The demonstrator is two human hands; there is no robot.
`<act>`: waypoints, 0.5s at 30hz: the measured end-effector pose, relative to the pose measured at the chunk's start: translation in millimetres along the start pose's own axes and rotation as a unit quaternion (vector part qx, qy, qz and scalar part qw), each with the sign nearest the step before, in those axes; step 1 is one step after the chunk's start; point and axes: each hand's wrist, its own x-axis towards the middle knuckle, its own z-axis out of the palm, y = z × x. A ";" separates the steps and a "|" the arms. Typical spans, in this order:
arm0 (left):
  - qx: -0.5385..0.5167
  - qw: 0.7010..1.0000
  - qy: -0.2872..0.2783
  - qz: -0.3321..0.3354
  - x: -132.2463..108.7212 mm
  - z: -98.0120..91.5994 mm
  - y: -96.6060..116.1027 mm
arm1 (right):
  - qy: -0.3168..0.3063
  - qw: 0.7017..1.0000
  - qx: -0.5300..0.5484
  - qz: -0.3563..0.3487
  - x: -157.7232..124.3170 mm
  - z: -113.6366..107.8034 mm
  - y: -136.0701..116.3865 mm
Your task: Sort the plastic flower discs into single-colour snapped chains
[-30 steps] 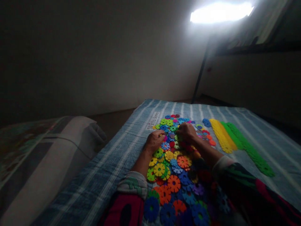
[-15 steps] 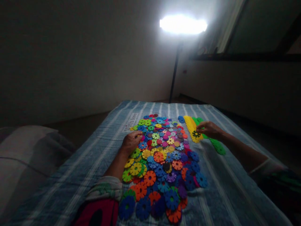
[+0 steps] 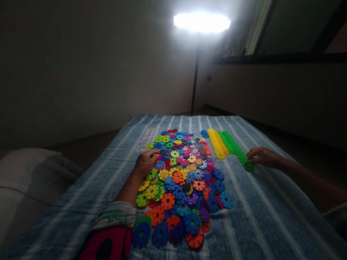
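Note:
A wide heap of notched plastic discs in many colours (image 3: 178,177) lies on the striped cloth. My left hand (image 3: 145,163) rests at the heap's left edge, fingers pressed together by a magenta disc; what they pinch is too small to make out. To the right of the heap are overlapped rows of discs: yellow (image 3: 216,143), orange-yellow (image 3: 222,146) and green (image 3: 235,146). My right hand (image 3: 261,157) is closed at the near end of the longest green row, its fingertips at a dark green disc (image 3: 249,166).
Blue discs (image 3: 204,134) lie left of the yellow row's far end. A lit lamp (image 3: 202,22) on a dark pole stands beyond the striped cloth (image 3: 108,173). Pale fabric (image 3: 24,180) is at the far left.
My right hand has moved right, from the near end of the yellow row to the near end of the green row. My left hand stays by the heap. The view has shifted slightly.

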 end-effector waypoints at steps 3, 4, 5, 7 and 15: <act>-0.007 1.000 0.002 -0.001 -0.5 0.3 0.8 | -0.007 1.000 -0.004 0.010 -2.2 1.7 3.9; -0.009 1.000 0.001 -0.003 -0.7 0.3 1.1 | -0.002 1.000 -0.009 0.013 -3.1 2.0 4.9; -0.011 1.000 -0.001 -0.003 -0.9 0.3 1.4 | 0.003 1.000 -0.015 0.016 -4.0 2.0 5.7; -0.015 1.000 -0.002 -0.004 -1.7 0.1 2.1 | 0.013 0.999 -0.027 0.019 -5.4 1.3 5.8; -0.027 1.000 0.003 0.003 -5.7 3.7 -0.7 | 0.061 0.998 -0.022 -0.011 19.9 14.9 -38.0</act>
